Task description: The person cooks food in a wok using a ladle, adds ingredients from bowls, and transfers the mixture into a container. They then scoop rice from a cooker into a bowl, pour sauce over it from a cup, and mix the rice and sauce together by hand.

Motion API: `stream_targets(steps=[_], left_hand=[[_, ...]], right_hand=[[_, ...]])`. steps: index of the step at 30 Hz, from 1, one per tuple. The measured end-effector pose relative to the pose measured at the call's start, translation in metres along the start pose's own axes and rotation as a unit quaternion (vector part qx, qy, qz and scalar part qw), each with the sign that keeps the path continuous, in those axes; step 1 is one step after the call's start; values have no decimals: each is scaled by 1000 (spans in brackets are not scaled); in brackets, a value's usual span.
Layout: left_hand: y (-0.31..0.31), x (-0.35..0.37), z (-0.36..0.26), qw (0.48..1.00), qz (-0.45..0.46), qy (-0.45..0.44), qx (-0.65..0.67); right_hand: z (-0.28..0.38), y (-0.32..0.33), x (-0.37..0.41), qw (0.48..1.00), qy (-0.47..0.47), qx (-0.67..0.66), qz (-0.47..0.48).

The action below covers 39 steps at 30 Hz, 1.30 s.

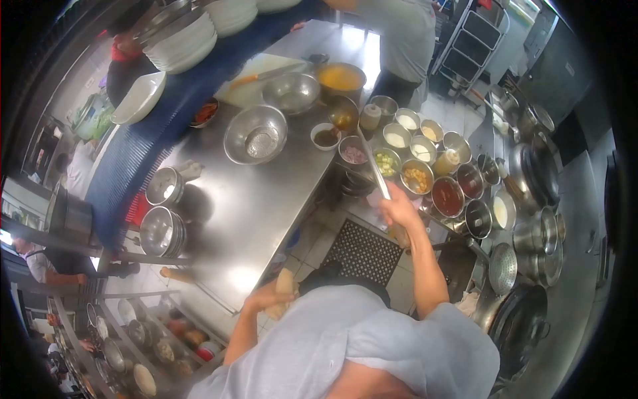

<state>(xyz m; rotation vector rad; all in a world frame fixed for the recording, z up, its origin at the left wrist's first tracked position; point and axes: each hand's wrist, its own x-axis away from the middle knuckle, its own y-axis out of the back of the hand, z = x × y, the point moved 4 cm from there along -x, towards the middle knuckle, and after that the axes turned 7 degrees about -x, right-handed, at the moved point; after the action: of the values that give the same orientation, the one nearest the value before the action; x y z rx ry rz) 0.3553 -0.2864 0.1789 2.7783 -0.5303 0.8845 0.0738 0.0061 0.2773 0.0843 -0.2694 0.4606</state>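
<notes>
My right hand [401, 209] is wrapped round the end of a long metal handle [377, 169]. It slants up and away toward the bowls of ingredients, and I cannot make out what is on its far end. Under and beside it stand a bowl of chopped pink food [353, 154], a bowl of chopped green food [385, 161] and a bowl of orange cubes [417, 178]. Down by my waist, near the table's front edge, my left hand [264, 297] is closed on a beige folded cloth [286, 284].
A steel table [266, 213] holds a perforated steel bowl [256, 135], stacked steel bowls [161, 231] and a bowl of orange liquid [340, 78]. Several sauce bowls, including a red one [448, 197], stand right. Woks [522, 332] line the far right. Another person [405, 40] stands across.
</notes>
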Motion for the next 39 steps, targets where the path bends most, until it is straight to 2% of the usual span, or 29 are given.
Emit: stream_targets(steps=[2, 4, 5, 8, 9, 10, 12, 13, 15, 17, 18, 19, 21, 22, 23, 25, 26, 27, 29, 31, 32, 33, 34, 36, 38, 39], left_hand=[[5, -3, 8, 999, -50, 1, -7], [12, -17, 41, 994, -100, 19, -32], [14, -22, 34, 997, -72, 21, -25], [13, -47, -7, 1000, -4, 14, -10], [10, -60, -22, 1000, 13, 1, -1], [4, -72, -36, 999, 34, -7, 9], [-11, -112, -50, 995, 68, 0, 76], [-24, -129, -56, 990, 102, 18, 100], [-49, -167, -86, 988, 137, 73, 15], [-91, -199, -120, 979, 193, 21, -68], [-119, -217, -132, 969, 211, -42, -119], [-149, -233, -143, 955, 224, -114, -155], [-215, -266, -153, 925, 284, -164, -193], [-256, -258, -180, 907, 299, -166, -245], [-295, -260, -191, 896, 332, -208, -211], [-373, -263, -213, 849, 310, -337, -264], [-414, -268, -220, 814, 301, -418, -268], [-453, -264, -231, 803, 310, -446, -245], [-512, -242, -250, 792, 324, -466, -225], [-566, -247, -230, 705, 380, -444, -402], [-579, -258, -213, 654, 391, -426, -487], [-589, -279, -186, 586, 351, -528, -505], [-598, -294, -164, 512, 299, -624, -509], [-598, -283, -173, 538, 304, -564, -547], [-597, -286, -173, 565, 318, -524, -553], [-595, -287, -177, 578, 323, -500, -558]], right_hand=[[8, -4, 2, 995, 40, 87, -27], [-8, -10, 5, 997, 20, 59, -42], [-17, -12, 2, 998, 17, 45, -51], [-38, -22, -13, 992, 13, 115, -45], [-38, -26, -12, 997, 3, 72, -24], [-32, -33, -6, 999, 13, -30, 0], [-18, -37, 19, 967, 5, -251, 46], [-12, -30, 39, 926, -5, -374, 56], [-11, -7, 87, 812, 16, -580, 72], [-20, 17, 151, 737, 77, -670, 46], [-21, 30, 189, 768, 120, -629, 2], [-27, 40, 227, 750, 148, -642, -57], [-35, 60, 315, 757, 204, -584, -212], [-43, 66, 358, 737, 246, -555, -297], [-48, 72, 402, 715, 283, -514, -379], [-52, 79, 491, 652, 296, -417, -560], [-55, 83, 541, 626, 259, -362, -640], [-58, 84, 586, 588, 217, -314, -713], [-39, 90, 667, 512, -13, -112, -852], [-55, 96, 748, 432, -183, -17, -883], [-60, 107, 782, 416, -253, 4, -873], [-68, 121, 819, 403, -320, 25, -857], [-84, 140, 856, 414, -385, 41, -824], [-119, 175, 911, 434, -494, 78, -749], [-181, 213, 947, 498, -465, 103, -725], [-224, 225, 964, 545, -388, 106, -736]])
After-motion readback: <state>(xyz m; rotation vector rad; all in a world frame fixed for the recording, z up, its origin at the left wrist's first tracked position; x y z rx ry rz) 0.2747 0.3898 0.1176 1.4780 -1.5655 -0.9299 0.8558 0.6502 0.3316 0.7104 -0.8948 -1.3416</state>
